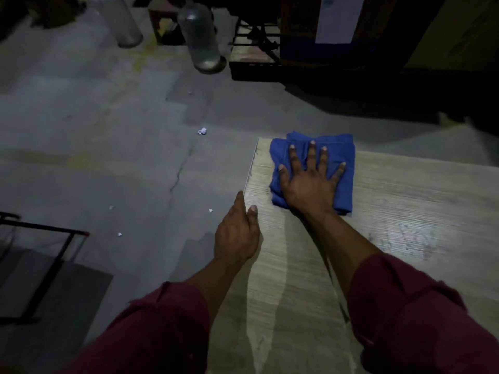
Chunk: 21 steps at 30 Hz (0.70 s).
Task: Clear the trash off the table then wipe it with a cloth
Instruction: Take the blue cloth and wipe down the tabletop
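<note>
A folded blue cloth [343, 155] lies near the far left corner of the pale wood-grain table [405, 211]. My right hand [310, 182] presses flat on the cloth with fingers spread straight. My left hand [237, 233] rests at the table's left edge, thumb on the top surface and fingers relaxed, holding nothing. A crumpled white paper scrap [202, 131] lies on the grey floor beyond the table, with smaller bits [210, 210] nearer the edge.
Two clear plastic bottles [201, 36] stand on the floor at the back. A dark crate [253, 63] and boxes sit behind the table. A black metal frame [48, 255] stands at the lower left. The room is dim.
</note>
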Each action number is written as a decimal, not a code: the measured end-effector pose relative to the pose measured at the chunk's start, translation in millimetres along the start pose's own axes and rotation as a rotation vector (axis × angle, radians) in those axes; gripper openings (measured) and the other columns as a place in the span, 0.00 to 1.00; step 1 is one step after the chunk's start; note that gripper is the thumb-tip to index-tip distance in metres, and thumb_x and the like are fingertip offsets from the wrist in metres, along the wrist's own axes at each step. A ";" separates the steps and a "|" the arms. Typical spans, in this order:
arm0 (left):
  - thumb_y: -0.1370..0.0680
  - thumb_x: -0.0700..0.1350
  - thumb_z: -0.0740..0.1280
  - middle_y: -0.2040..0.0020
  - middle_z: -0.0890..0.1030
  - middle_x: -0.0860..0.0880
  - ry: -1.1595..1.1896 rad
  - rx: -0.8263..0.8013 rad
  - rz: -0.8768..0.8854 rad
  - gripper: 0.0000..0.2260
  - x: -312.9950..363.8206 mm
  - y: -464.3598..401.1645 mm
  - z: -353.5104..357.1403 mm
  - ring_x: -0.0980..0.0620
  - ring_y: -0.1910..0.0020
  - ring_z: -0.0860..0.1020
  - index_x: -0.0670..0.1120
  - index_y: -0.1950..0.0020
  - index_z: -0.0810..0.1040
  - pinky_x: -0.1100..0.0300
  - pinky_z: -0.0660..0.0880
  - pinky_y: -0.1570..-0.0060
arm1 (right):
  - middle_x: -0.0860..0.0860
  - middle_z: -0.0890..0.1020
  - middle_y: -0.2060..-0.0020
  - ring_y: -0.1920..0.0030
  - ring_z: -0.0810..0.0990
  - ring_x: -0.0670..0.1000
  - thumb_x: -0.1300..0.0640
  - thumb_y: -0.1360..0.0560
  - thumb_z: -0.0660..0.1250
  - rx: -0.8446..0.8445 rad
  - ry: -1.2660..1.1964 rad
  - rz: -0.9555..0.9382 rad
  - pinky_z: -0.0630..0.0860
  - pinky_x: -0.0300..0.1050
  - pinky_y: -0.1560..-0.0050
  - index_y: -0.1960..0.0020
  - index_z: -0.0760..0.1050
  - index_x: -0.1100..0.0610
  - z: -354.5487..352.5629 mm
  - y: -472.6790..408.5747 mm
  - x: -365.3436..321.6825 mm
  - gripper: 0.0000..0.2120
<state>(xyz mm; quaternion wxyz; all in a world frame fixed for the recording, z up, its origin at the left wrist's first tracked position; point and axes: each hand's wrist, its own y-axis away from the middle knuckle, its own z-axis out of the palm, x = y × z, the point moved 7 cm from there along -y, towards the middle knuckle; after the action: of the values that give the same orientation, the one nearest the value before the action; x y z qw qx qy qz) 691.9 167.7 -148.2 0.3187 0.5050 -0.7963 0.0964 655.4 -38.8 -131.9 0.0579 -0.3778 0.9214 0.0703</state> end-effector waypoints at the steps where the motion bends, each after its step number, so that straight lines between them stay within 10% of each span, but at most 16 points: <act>1: 0.16 0.60 0.48 0.26 0.73 0.47 -0.008 0.007 0.002 0.27 0.2 0.1 0.5 0.44 0.32 0.75 0.50 0.19 0.58 0.49 0.70 0.31 | 0.53 0.43 0.17 0.18 0.41 0.60 0.33 0.20 0.36 -0.004 0.000 0.004 0.37 0.77 0.28 0.18 0.42 0.41 0.8 -5.9 -5.3 0.32; 5: 0.15 0.57 0.50 0.30 0.78 0.47 0.048 0.070 -0.003 0.24 3.3 0.6 -6.9 0.46 0.34 0.76 0.51 0.20 0.63 0.52 0.71 0.33 | 0.53 0.44 0.17 0.18 0.42 0.60 0.34 0.19 0.37 -0.021 -0.019 -0.045 0.38 0.77 0.28 0.18 0.43 0.42 6.3 -19.6 -48.8 0.31; 10: 0.14 0.56 0.50 0.62 0.80 0.50 0.087 0.107 -0.042 0.16 0.4 1.2 -13.5 0.48 0.61 0.80 0.55 0.35 0.74 0.57 0.71 0.61 | 0.51 0.42 0.17 0.18 0.39 0.57 0.36 0.18 0.41 -0.090 0.034 -0.251 0.36 0.75 0.27 0.19 0.48 0.41 19.6 -16.6 -99.6 0.29; 15: 0.15 0.56 0.51 0.44 0.84 0.50 0.088 0.122 -0.043 0.19 6.2 1.7 -19.4 0.47 0.48 0.82 0.56 0.27 0.71 0.56 0.77 0.51 | 0.48 0.41 0.18 0.18 0.40 0.53 0.30 0.20 0.38 -0.078 0.046 -0.366 0.36 0.70 0.24 0.19 0.44 0.39 12.2 -15.0 -71.4 0.32; 21: 0.15 0.57 0.49 0.40 0.83 0.49 0.058 0.081 -0.057 0.20 8.3 1.8 -19.2 0.46 0.43 0.81 0.55 0.27 0.71 0.53 0.76 0.43 | 0.58 0.46 0.18 0.19 0.47 0.66 0.29 0.22 0.40 -0.004 -0.018 0.131 0.42 0.74 0.25 0.18 0.48 0.44 -1.4 -44.4 -17.3 0.36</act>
<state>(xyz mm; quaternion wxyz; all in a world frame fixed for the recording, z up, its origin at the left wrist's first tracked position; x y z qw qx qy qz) 695.8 171.5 -128.0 0.3236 0.5371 -0.7674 0.1337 698.8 -58.5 -131.5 0.0609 -0.3160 0.9435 0.0790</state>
